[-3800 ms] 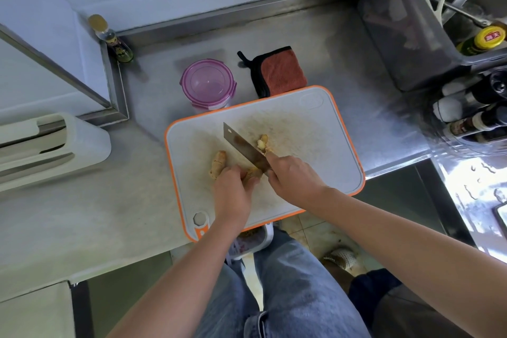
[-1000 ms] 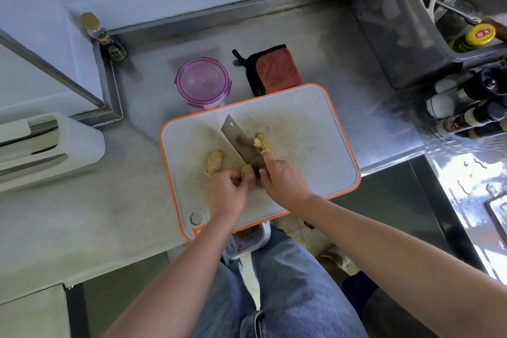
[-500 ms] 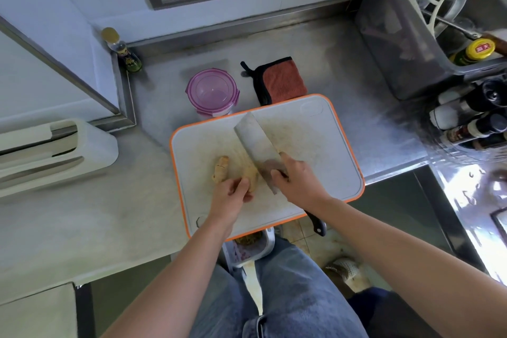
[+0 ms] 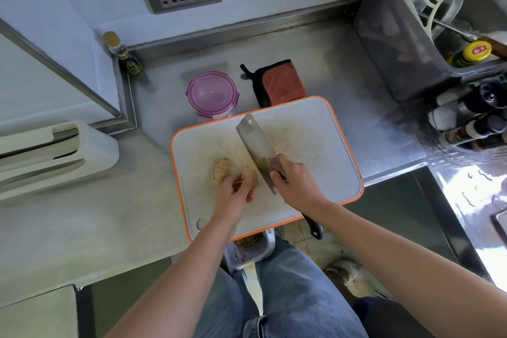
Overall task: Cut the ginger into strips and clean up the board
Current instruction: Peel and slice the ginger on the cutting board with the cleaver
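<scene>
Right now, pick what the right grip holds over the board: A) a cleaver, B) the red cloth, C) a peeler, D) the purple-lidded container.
A: the right grip curls round the handle of the cleaver, its blade over the cutting board, while the left grip holds a ginger piece.

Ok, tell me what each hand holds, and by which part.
The right-hand grip holds the cleaver at the top of its handle, next to the blade. The left-hand grip pinches a ginger piece by its near end, on the cutting board.
</scene>
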Action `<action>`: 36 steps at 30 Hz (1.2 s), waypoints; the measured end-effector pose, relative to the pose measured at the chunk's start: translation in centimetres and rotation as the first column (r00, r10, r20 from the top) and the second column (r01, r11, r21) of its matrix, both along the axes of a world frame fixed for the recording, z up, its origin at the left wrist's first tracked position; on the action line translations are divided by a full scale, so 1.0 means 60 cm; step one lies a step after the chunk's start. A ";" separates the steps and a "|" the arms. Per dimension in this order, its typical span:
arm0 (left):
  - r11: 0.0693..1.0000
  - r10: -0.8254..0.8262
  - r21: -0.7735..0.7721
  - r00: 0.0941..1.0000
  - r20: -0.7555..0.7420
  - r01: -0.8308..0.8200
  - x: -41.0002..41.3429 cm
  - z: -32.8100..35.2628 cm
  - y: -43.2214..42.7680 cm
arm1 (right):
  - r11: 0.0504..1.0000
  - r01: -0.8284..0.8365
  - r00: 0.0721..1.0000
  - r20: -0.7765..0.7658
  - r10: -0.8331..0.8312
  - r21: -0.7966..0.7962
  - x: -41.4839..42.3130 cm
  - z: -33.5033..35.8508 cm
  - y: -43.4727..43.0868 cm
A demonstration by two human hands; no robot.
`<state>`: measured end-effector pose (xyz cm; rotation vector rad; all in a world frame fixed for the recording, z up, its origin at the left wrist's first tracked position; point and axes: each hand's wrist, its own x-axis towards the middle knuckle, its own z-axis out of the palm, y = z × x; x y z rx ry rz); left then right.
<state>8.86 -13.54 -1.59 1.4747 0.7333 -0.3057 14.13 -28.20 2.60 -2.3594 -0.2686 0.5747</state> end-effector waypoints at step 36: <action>0.824 -0.245 0.502 0.964 -0.106 0.264 0.034 0.019 -0.007 | 0.958 -0.187 0.981 0.016 0.195 -0.219 0.004 -0.001 0.007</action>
